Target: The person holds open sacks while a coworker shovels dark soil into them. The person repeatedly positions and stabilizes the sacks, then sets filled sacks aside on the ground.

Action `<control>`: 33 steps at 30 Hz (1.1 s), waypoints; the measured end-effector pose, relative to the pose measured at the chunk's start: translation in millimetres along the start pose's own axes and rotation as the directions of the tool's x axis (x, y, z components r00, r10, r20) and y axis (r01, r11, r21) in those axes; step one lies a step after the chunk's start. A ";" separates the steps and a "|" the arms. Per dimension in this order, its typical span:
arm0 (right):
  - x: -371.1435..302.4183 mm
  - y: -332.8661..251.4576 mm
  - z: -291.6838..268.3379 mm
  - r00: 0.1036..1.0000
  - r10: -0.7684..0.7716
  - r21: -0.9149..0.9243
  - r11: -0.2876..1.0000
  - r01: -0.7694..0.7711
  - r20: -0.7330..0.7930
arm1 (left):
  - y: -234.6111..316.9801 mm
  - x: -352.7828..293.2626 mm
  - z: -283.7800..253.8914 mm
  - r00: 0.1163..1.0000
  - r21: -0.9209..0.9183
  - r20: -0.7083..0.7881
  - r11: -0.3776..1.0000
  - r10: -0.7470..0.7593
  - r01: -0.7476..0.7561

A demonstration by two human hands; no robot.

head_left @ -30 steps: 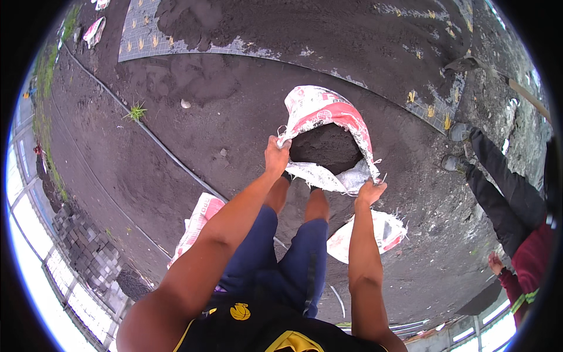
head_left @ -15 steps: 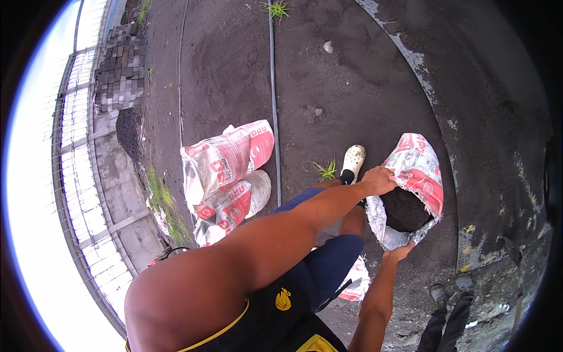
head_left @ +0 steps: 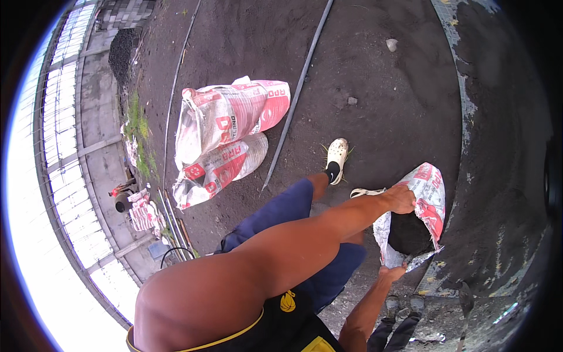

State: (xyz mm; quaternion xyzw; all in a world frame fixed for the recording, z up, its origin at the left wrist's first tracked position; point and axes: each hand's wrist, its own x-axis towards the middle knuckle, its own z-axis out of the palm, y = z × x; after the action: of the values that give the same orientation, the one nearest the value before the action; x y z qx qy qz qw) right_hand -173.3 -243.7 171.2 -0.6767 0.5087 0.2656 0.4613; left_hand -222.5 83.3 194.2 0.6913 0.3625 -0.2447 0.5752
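Note:
A white and red woven sack (head_left: 431, 193) gapes in front of me, with dark sand (head_left: 409, 234) inside its mouth. My left hand (head_left: 400, 199) is closed on the rim at the upper left of the opening. At the lower edge of the same mouth, my right hand (head_left: 394, 273) grips the folded rim. Fabric hides some of the fingertips. My pale clog (head_left: 337, 154) is planted to the upper left of the sack.
Two full sacks (head_left: 234, 114) lie to the left beside a grey pipe (head_left: 299, 88). A worn sheet edge (head_left: 463, 105) borders dark sand at right. Another person's legs (head_left: 394, 328) and a shovel (head_left: 466, 299) show at lower right. Farther left are a gravel heap (head_left: 122, 56) and stacked bags (head_left: 145, 212).
My view has turned, shifting the ground and full sacks across it. Both hands keep hold of the sack's rim. My clog now stands over the grass tuft it was beside.

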 end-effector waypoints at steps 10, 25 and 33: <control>-138.6 -22.6 49.8 0.913 -0.100 -0.145 0.975 0.170 0.396 | -115.5 -148.0 -74.0 0.947 -0.156 -0.298 0.985 -0.120 0.076; -476.7 157.1 323.7 0.435 0.237 -0.454 0.027 0.891 0.868 | -307.6 -442.8 -58.2 0.319 -0.896 0.072 -0.202 -0.945 -0.396; -502.2 253.6 398.6 0.069 0.218 0.051 -0.503 0.863 0.973 | -425.6 -380.5 4.3 0.416 -0.992 0.044 -0.088 -0.908 -0.087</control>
State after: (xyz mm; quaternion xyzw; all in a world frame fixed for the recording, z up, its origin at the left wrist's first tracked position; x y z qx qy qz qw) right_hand -537.7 321.1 324.8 -0.6801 -0.5871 0.4378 0.0332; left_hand -790.2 27.7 217.6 -0.0252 0.8380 0.1517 0.5235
